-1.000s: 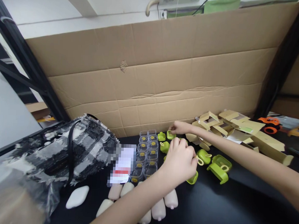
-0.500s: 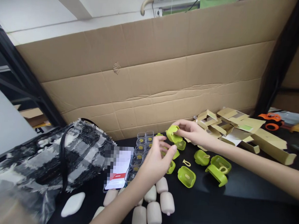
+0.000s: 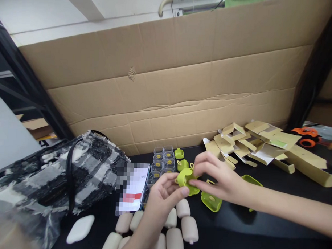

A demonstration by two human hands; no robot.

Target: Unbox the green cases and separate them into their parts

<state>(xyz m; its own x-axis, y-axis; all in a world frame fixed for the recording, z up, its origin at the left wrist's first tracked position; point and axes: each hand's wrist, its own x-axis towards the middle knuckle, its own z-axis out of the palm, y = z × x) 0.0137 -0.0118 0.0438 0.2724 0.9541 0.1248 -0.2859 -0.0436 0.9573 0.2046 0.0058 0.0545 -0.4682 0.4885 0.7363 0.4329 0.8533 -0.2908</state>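
A small lime-green plastic case point(image 3: 184, 175) is held up between my two hands, above the table's middle. My left hand point(image 3: 165, 193) is closed on its left side with thumb and fingers. My right hand point(image 3: 217, 175) pinches it from the right, the thumb pressed against its inner side. My fingers hide part of the case. Behind it stand another green case point(image 3: 183, 164) with a loop and a smaller green piece point(image 3: 178, 153). Below my right hand lies an open green shell point(image 3: 211, 201), and a further green shell point(image 3: 252, 180) is partly covered by my right forearm.
Clear plastic boxes point(image 3: 158, 157) stand in rows left of the green pieces. Several pale rounded cases point(image 3: 190, 229) lie in front. A phone point(image 3: 135, 185), a white case point(image 3: 80, 228) and a checked bag point(image 3: 93, 173) are at left. Flattened cartons point(image 3: 263, 142) pile at right before a cardboard wall point(image 3: 167, 84).
My right hand has brought the green case down and toward me. My left hand, previously open and apart from it, has closed on its left side.
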